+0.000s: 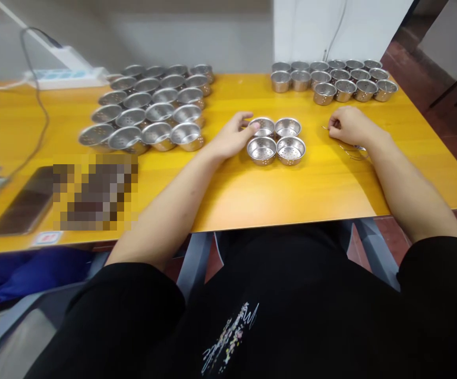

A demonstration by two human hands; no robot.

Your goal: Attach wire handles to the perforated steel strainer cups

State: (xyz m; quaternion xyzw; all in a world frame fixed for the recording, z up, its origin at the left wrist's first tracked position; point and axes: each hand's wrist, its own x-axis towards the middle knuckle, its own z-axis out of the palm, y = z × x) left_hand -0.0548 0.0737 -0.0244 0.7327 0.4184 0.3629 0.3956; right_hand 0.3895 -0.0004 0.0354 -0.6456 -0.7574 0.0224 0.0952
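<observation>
I have in front of me a set of four small metal cups [262, 151], standing in two rows of two on the yellow surface [252, 202], with their open sides up. Their walls and bottoms have little holes.

My left grip [234, 138] is at the left side of this set. It is spread, the thumb and the forefinger being apart. The thumb lies over the rim of the back left cup [265, 126], but I cannot tell if it is pressing there.

My right grip [350, 123] is to the right of the set, well apart from it. Its fingertips are pressed together, pinching a thin wire [352, 154], of which a short tip comes out toward the set. More of this wire lies in loose curves under my right wrist.

To the left of the set stands a large block of similar cups [160, 112], in several rows. Behind the set and to its right there is another group of cups [345, 90]. Far to the left of the set, a dark phone [23, 202] is lying near the edge, and a white power strip [66, 77] is farther back.
</observation>
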